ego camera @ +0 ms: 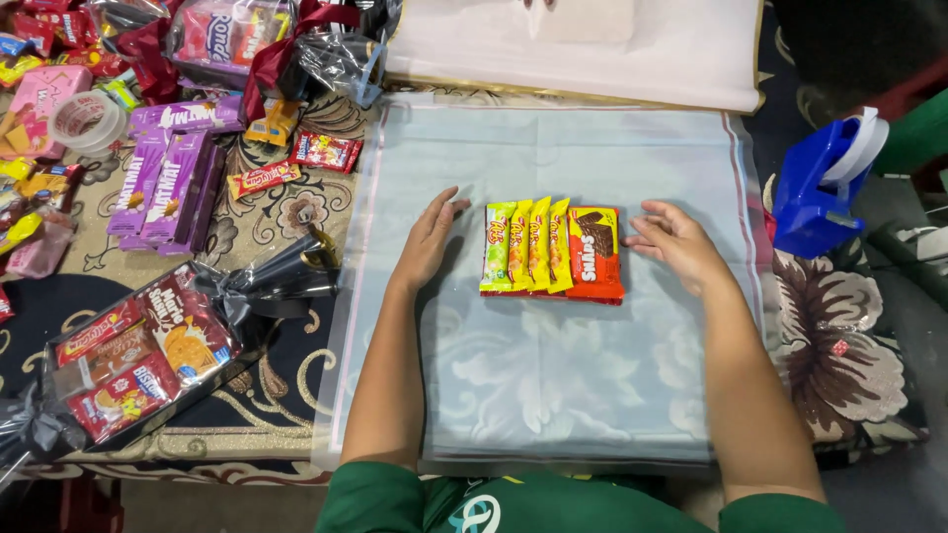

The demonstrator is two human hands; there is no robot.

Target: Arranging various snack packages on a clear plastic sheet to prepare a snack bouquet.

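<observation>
Clear plastic sheet (553, 395) covers the middle of the patterned tabletop (286, 212), from the near edge up to a white paper sheet (681, 49) at the far edge. A wrapped snack bundle (138, 355) in clear film with dark ribbon lies at the near left corner: red and brown packets inside, slanted. Another wrapped bundle (232, 35) with dark red ribbon sits at the far left. Blue tape dispenser (825, 188) stands at the right edge, just off the sheet. Purple bar packs (163, 183), long and flat, lie in a stack at the left side, one more crosswise above them. A tape roll (84, 118) sits left of those, next to a pink packet (35, 104). Small red wrappers (324, 150) and a red-yellow candy bar (263, 180) lie between the purple packs and the sheet's left edge.

Snack packets (553, 252) sit in a row in the middle of the sheet: one green-yellow, three yellow-orange overlapping, one red wafer pack with a brown picture on the right end. Left hand (430, 237) lies flat and open on the sheet, fingers spread slightly, just left of the row, not touching it, holding nothing. Right hand (676, 242) is open, fingers loosely curled, just right of the red pack, fingertips near its edge; can't tell if they touch. It holds nothing.
</observation>
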